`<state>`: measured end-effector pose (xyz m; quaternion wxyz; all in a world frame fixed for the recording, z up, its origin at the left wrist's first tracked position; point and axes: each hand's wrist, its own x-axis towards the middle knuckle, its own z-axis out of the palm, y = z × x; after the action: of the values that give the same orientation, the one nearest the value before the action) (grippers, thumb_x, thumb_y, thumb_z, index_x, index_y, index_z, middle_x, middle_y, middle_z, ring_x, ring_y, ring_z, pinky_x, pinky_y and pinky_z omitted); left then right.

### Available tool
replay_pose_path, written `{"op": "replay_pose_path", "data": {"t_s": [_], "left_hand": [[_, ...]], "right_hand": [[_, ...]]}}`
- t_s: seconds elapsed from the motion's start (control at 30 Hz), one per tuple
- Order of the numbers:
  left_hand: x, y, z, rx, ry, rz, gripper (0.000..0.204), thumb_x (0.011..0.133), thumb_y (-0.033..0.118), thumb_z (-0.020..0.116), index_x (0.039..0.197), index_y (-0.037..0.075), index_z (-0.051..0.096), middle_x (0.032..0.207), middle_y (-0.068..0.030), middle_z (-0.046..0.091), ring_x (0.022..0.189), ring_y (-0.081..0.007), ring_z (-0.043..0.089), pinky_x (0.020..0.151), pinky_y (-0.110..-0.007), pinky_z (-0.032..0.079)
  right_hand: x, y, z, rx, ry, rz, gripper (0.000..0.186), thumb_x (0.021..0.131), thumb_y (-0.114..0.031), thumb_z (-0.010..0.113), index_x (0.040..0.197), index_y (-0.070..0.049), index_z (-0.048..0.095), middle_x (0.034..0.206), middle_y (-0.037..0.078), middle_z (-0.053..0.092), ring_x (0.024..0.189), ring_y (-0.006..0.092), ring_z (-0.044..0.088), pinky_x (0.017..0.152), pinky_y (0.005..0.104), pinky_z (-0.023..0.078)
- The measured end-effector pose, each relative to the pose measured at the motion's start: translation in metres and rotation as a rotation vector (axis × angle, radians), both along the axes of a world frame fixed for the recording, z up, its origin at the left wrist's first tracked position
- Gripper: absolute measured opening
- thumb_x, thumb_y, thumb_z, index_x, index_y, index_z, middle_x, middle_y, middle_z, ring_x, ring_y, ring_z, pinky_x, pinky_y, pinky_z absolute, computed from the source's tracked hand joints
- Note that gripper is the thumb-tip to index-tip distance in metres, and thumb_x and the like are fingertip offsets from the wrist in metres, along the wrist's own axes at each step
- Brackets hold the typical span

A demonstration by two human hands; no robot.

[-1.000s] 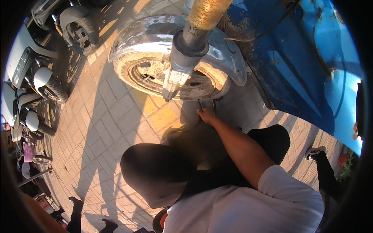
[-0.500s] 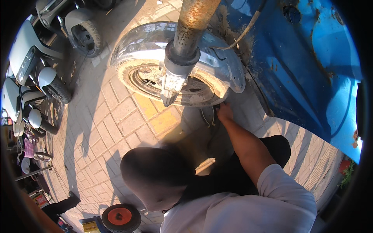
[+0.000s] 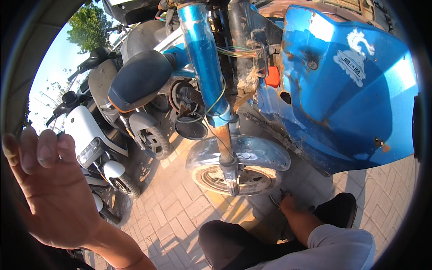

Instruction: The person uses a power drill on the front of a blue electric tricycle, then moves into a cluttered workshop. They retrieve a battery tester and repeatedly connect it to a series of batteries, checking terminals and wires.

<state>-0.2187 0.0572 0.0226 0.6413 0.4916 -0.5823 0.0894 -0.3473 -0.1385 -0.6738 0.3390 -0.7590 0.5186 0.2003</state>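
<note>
We seem to crouch so our right hand [image 3: 288, 203] reaches low beside the wheel [image 3: 257, 181], its fingers' grip unclear, while our empty left hand [image 3: 58, 198] hangs raised, fingers uncurled.

left fingers [image 3: 47, 150] point upward, right fingers [image 3: 286, 198] near a dusty wheel [image 3: 252, 179]

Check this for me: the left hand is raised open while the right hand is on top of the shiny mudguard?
Not quite: the head view shows the right hand low near the front wheel, below the shiny mudguard. The left hand is raised open.
</note>
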Motion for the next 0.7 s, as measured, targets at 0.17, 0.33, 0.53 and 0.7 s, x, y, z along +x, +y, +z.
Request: {"op": "replay_pose_path", "data": {"t_s": [0.17,0.33,0.53,0.7], "left_hand": [[-0.028,0.018,-0.095,0.219,0.231,0.207,0.040,0.095,0.036,0.059,0.105,-0.002,0.059,0.082,-0.0138,0.059,0.075,-0.0253,0.059,0.071,-0.038,0.050],[-0.040,-0.001,-0.109,0.868,-0.124,0.526,0.025,0.080,0.016,0.076,0.094,-0.003,0.068,0.095,-0.0126,0.068,0.088,-0.0232,0.066,0.080,-0.032,0.051],[-0.023,-0.103,-0.098,0.615,0.194,0.151,0.068,0.097,0.023,0.056,0.148,-0.007,0.021,0.151,-0.0237,0.028,0.141,-0.0306,0.030,0.115,-0.041,0.024],[0.010,-0.218,-0.105,0.256,0.619,0.371,0.069,0.098,0.030,0.050,0.148,-0.007,0.021,0.154,-0.0218,0.025,0.144,-0.0242,0.023,0.115,-0.032,0.019]], "right_hand": [[0.009,-0.002,-0.031,0.043,-0.144,-0.206,0.028,0.085,-0.015,0.062,0.110,-0.005,0.058,0.112,0.023,0.061,0.104,0.0408,0.061,0.088,0.0472,0.051],[0.000,-0.017,-0.026,0.165,-0.237,0.000,0.040,0.071,-0.015,0.071,0.108,-0.002,0.062,0.104,0.022,0.066,0.098,0.0365,0.065,0.084,0.0445,0.053],[-0.001,-0.023,0.006,0.157,-0.265,0.081,0.045,0.066,-0.021,0.074,0.105,-0.002,0.065,0.101,0.022,0.067,0.097,0.0352,0.066,0.083,0.0434,0.054],[0.005,-0.016,0.005,0.126,-0.282,0.066,0.046,0.065,-0.027,0.075,0.104,-0.004,0.066,0.103,0.020,0.067,0.099,0.0357,0.065,0.085,0.0423,0.053]]}}
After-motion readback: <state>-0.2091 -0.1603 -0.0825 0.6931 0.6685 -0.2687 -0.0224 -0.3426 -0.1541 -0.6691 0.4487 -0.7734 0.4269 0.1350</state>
